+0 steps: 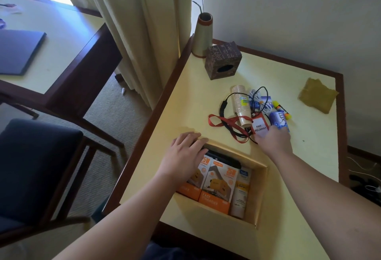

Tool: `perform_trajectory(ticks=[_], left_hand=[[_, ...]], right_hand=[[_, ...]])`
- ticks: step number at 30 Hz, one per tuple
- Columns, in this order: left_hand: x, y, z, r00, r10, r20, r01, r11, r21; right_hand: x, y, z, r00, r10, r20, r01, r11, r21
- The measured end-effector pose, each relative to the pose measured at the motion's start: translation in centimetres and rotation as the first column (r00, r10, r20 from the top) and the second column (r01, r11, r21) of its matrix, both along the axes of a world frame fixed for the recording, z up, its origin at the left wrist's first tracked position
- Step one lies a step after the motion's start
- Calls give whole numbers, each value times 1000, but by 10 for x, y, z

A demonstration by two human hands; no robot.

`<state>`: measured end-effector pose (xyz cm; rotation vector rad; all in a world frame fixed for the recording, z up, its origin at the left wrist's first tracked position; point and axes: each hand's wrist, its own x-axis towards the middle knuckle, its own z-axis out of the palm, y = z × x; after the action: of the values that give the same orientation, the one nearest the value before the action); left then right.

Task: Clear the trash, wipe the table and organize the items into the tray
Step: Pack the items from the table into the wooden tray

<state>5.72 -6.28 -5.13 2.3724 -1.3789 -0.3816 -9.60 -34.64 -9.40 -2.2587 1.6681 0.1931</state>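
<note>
A yellow cardboard tray [260, 195] sits at the table's near edge. It holds two orange charger boxes [216, 187], a white tube [240, 195] and a black item [224, 159]. My left hand [183, 156] lies flat over the tray's far left corner with straight fingers. My right hand [274, 140] reaches into a pile beyond the tray and pinches the red-framed pass card [260, 126] on its red lanyard [224, 124], right beside a blue soap box [279, 118]. The pile also has stacked paper cups [241, 105], a black cable [224, 103], a white cable [258, 100] and a yellow marker [281, 109].
An olive cloth [317, 97] lies at the table's far right. A brown tissue box [223, 59] and a tall vase [203, 35] stand at the back left corner. A dark chair [37, 167] and a second table [51, 39] are to the left, by the curtain [134, 22].
</note>
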Motion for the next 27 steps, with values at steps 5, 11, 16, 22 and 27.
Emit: perform_trajectory(ticks=[5, 11, 16, 22, 27], left_hand=[[0, 0, 1, 1000, 8, -1, -8, 1000, 3], [-1, 1, 0, 1000, 4, 10, -3, 1000, -18], [-2, 1, 5, 1000, -3, 19, 3, 1000, 9], [-2, 2, 14, 999, -28, 31, 27, 998, 49], [0, 5, 27, 997, -56, 60, 53, 997, 60]], right_hand=[[3, 0, 7, 998, -55, 0, 55, 998, 12], [-13, -6, 24, 974, -145, 176, 116, 979, 166], [-29, 2, 72, 876, -242, 417, 184, 967, 175], [-48, 18, 165, 824, -85, 560, 151, 986, -73], [-55, 45, 242, 765, -22, 644, 152, 978, -146]])
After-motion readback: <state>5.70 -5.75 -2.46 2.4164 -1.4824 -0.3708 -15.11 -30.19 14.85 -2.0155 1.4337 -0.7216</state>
